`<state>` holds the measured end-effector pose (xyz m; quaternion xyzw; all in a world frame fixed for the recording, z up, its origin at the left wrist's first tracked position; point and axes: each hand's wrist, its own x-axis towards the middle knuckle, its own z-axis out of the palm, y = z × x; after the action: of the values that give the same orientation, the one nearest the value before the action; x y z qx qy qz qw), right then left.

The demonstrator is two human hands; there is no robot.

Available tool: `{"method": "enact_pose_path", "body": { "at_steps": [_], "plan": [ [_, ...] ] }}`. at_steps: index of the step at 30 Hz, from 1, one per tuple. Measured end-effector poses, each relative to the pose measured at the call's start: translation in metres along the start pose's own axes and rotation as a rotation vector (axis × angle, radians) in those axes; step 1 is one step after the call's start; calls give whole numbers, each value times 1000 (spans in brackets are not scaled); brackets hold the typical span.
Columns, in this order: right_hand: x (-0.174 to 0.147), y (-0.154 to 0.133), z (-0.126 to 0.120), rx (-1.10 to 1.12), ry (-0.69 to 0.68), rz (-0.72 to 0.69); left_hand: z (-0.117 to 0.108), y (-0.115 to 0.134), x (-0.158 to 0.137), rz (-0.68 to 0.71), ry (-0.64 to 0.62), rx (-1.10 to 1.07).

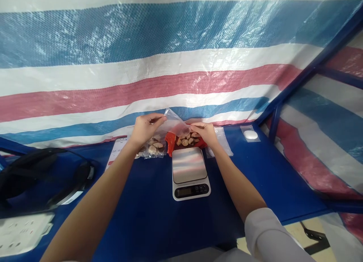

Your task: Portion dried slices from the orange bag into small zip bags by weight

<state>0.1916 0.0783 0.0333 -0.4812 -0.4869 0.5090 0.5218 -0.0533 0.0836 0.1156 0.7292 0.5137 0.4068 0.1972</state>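
A clear plastic bag (177,123) is stretched between my two hands, above the back of the table. My left hand (147,127) pinches its upper left corner. My right hand (204,132) pinches its right edge, lower down. Beneath the bag, a red bag or wrapper (170,141) lies spread with several brownish dried pieces (185,141) on it. Directly in front stands a white kitchen scale (189,167) with a bare, shiny plate; its display looks blank. Left of the red wrapper lie clear bags of pale dried slices (155,146), partly behind my left hand.
Flat clear bags (224,141) lie beyond my right forearm. A small bag with a white oval item (250,135) sits at the back right. To the left are a phone (117,150) showing a timer, a black headset (81,179) and a white power strip (25,231). Striped sheeting (159,84) hangs behind.
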Motion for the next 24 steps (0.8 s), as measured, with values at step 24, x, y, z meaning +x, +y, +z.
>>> {"method": "enact_pose_path", "body": {
  "at_steps": [24],
  "plan": [
    [-81,24,3,118,155,-121,78,-26,-109,-291,309,-851]
  ]
}}
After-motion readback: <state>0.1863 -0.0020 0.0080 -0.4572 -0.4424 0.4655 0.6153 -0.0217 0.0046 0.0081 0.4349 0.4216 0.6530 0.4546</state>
